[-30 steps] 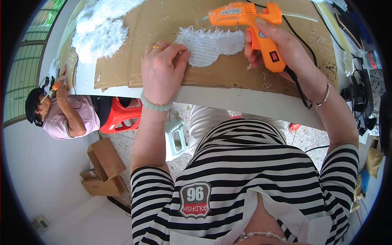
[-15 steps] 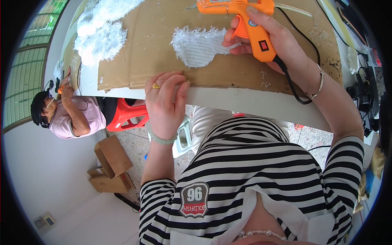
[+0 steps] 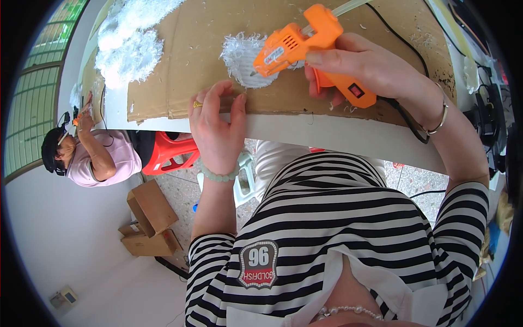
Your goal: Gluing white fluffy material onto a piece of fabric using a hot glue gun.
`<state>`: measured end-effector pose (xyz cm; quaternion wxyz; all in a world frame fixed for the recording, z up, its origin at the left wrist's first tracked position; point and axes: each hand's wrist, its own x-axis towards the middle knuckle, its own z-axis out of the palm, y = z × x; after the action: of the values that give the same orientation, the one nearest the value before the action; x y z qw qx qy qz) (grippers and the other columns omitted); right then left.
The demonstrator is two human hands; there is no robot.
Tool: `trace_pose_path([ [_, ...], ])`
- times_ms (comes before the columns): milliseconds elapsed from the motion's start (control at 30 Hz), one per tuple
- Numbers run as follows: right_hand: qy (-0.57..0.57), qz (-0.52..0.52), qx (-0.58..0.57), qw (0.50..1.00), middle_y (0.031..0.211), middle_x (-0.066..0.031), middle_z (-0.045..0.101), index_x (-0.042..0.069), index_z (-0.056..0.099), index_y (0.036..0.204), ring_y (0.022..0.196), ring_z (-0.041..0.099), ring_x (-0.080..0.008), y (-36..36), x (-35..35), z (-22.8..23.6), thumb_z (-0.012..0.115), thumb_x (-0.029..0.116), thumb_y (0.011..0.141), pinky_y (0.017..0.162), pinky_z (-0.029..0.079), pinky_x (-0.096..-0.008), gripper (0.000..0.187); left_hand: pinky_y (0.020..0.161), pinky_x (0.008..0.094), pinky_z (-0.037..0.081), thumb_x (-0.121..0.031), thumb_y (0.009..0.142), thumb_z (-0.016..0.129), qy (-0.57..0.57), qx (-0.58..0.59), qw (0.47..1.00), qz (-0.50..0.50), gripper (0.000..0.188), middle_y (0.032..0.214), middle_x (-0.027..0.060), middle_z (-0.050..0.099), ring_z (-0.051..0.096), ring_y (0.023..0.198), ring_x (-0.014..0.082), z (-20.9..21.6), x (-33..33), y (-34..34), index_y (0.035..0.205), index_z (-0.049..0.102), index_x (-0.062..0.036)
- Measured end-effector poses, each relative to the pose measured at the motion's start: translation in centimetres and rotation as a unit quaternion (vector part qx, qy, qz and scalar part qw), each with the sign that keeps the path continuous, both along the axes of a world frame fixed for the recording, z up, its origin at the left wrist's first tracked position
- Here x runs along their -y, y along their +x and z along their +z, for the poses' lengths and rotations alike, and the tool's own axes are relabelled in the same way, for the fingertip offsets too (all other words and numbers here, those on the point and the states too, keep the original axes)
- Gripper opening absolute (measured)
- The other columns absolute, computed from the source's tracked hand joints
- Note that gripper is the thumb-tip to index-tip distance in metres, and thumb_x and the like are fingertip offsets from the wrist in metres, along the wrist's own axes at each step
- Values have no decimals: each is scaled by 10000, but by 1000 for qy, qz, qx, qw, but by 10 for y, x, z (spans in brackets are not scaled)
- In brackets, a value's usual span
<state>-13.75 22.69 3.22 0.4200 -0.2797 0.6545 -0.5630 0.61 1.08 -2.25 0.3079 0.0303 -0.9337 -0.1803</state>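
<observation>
Glue gun (image 3: 297,49): orange, held in the right hand's grip, nozzle pointing left and toward the body, over the shaggy white piece; whether the tip touches cannot be told.
Right hand (image 3: 354,68): fingers wrapped round the handle, thumb along the gun's side.
Shaggy white piece (image 3: 234,60): just left of the grip, flat on the cardboard sheet (image 3: 185,76); the gun's body blocks the view of its right part.
Left hand (image 3: 220,122): left of the grip and nearer the body, fingers loosely bent, a gap between thumb and forefinger, at the sheet's near edge.
Glue stick (image 3: 351,6): clear, poking from the gun's rear, beyond the grip.
Black cord (image 3: 406,121): leaves the handle's base and bends beneath the right wrist, over the table (image 3: 305,129).
White heap (image 3: 131,49): shaggy, well left of the grip.
Dark clutter (image 3: 486,111): well right of the grip, hard to make out.
Co-worker (image 3: 109,155): far left of the grip, in pink, beside a red stool (image 3: 169,155).
Floor things: pale stool (image 3: 245,182) behind the left wrist; cardboard boxes (image 3: 152,207) left of it, far from the grip.
</observation>
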Motion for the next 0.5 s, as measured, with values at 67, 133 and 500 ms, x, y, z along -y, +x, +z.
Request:
trace_pose_path([
  [67,29,18,0,999,805,-57,609,24,574,949,695,587,-115,3,3,1,543,453,924,586,506,-261,431,820,382,441,-27,726,723,2,-8,1000,-2,257,765,60,631,599,701,241,2,0,-5,962,624,-50],
  [133,25,17,-2,1000,807,-54,606,26,575,944,698,584,-112,4,6,2,541,457,925,588,502,-259,432,798,366,439,-31,714,734,-29,3,1000,-7,227,726,55,622,598,701,228,4,0,-8,919,638,-53],
  [500,33,20,-21,999,807,-45,593,29,571,938,730,582,-105,4,16,-4,524,464,935,603,490,-254,438,754,351,429,-42,724,733,-39,-1,999,-27,188,694,28,633,601,713,213,6,4,-11,889,646,-66],
])
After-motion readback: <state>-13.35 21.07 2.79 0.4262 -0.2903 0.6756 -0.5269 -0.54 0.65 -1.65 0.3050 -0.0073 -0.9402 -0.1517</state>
